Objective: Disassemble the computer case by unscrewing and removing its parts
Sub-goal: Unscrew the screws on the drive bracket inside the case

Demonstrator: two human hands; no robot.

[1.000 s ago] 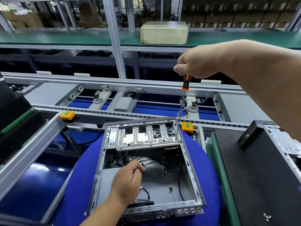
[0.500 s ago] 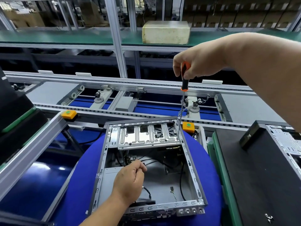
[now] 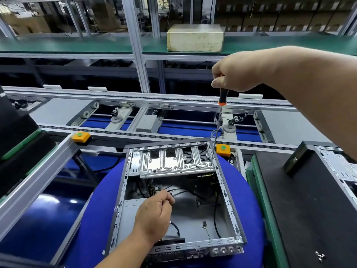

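Case, open-topped and metal, sits at lower centre of the frame on a round blue mat, with a conveyor running across behind it. A ribbed silver bracket spans its far end, and loose black cables lie across the floor of the case below it.

Right hand, upper right of centre, is clenched round the black and orange handle of a long screwdriver. The shaft runs down steeply and its tip meets the bracket's far right corner, close to the case wall; the screw itself is too small to make out. Left hand, lower centre, reaches inside the case with fingers curled at the cables; it seems to pinch one, though the grip is partly hidden by the hand itself.

Likely step in hand: backing out a bracket screw, with more parts left to remove.

What could go wrong from here:
- The shaft is long and held only at the top, so a small tilt of the hand could make the tip cam out, chew the screw head or skid across the bracket.
- A freed screw could drop into the case among the cables, where it would be hard to spot.
- Pulling on the cable while the other hand drives could shift the case on the mat and throw the tip off line.
- If this is the last screw, the bracket might sag onto the wiring beneath
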